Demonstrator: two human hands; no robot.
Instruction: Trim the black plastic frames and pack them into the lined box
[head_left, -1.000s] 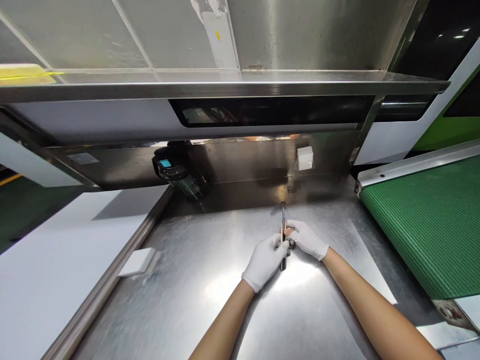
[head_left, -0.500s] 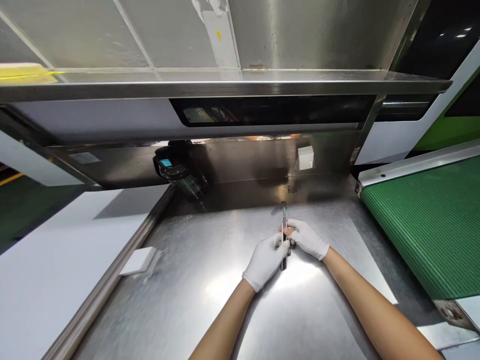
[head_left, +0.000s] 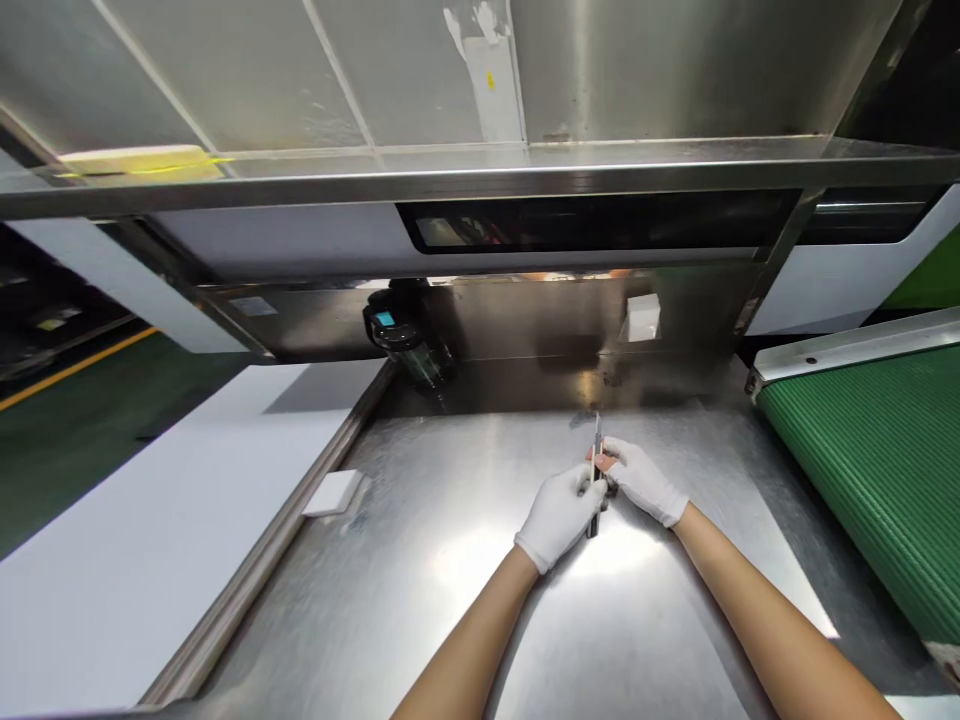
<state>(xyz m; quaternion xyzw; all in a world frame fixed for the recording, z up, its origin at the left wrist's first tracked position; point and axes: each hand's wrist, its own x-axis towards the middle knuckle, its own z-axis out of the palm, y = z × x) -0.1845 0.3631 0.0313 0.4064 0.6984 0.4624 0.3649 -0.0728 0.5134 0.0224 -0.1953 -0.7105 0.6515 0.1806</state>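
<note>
Over the steel surface (head_left: 465, 600), the gloved left hand (head_left: 561, 512) and right hand (head_left: 645, 480) both grip a slim utility knife (head_left: 595, 480).

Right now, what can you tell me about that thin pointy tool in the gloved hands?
The slim metal tool looks like a narrow silvery blade or tweezers with a darker handle end; which one is too small to tell. It stands nearly upright above the shiny steel worktable, tip pointing away from the person. The white-gloved left hand wraps its lower part, and the white-gloved right hand touches it from the other side near the middle.
</note>
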